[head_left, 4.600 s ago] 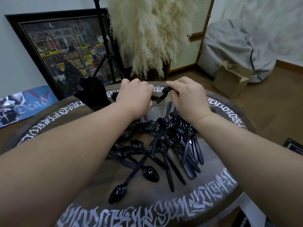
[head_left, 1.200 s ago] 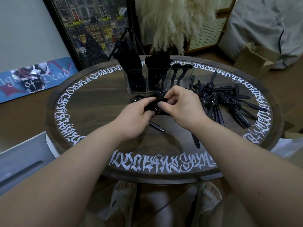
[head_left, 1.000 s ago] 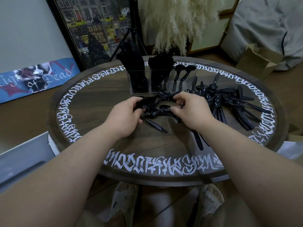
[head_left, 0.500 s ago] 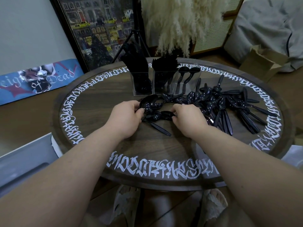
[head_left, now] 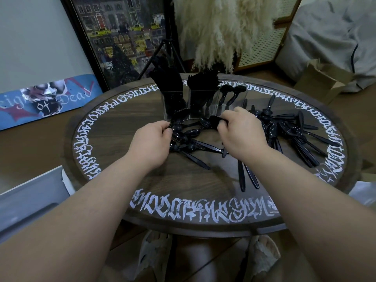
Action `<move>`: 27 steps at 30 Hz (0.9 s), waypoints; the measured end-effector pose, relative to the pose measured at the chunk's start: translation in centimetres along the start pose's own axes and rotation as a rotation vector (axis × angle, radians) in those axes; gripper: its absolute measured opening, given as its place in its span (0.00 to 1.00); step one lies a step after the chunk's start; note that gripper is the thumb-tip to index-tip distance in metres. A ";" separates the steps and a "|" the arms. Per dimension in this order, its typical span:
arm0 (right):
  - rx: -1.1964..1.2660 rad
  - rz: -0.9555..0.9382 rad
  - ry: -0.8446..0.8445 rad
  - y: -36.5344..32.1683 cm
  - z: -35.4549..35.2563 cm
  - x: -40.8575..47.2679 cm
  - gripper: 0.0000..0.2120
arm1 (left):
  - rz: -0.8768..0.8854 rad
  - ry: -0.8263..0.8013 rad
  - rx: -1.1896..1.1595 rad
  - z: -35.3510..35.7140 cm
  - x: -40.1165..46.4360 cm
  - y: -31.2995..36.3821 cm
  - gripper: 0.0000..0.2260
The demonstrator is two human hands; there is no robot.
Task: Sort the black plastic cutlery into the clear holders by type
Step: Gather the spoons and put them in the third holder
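Black plastic spoons (head_left: 189, 137) lie bunched on the round table (head_left: 114, 123), both hands gathering them.

The left hand (head_left: 151, 142) curls its fingers round the bowl ends; the right hand (head_left: 240, 131) pinches one spoon's bowl. More spoons (head_left: 291, 135) lie scattered to the right. Best to square the handles the same way, grip the bundle firmly, then drop it into the third clear holder (head_left: 227, 102), which has only two spoons in it.

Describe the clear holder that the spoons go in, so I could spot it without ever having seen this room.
On the round wooden table with white lettering round its rim, three clear holders stand in a row at the far side. The spoon holder is the rightmost; unlike its crammed neighbours, it holds only two spoons.
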State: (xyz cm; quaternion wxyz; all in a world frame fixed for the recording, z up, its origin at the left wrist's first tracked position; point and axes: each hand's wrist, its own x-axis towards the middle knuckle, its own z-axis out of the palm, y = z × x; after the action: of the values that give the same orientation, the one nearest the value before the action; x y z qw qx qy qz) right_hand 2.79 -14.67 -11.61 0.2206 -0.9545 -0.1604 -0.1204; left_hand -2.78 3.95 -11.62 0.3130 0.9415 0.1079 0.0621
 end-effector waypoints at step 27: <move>0.355 -0.023 0.119 -1.2 1.1 -1.5 0.12 | 0.175 -0.312 -0.124 1.0 -0.8 1.5 0.13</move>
State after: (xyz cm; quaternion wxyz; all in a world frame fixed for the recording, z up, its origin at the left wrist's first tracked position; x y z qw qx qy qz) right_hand 1.20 -13.54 -12.56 0.3932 -0.8899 -0.1767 -0.1488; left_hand -3.15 1.98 -11.51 0.3767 0.9245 -0.0283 -0.0512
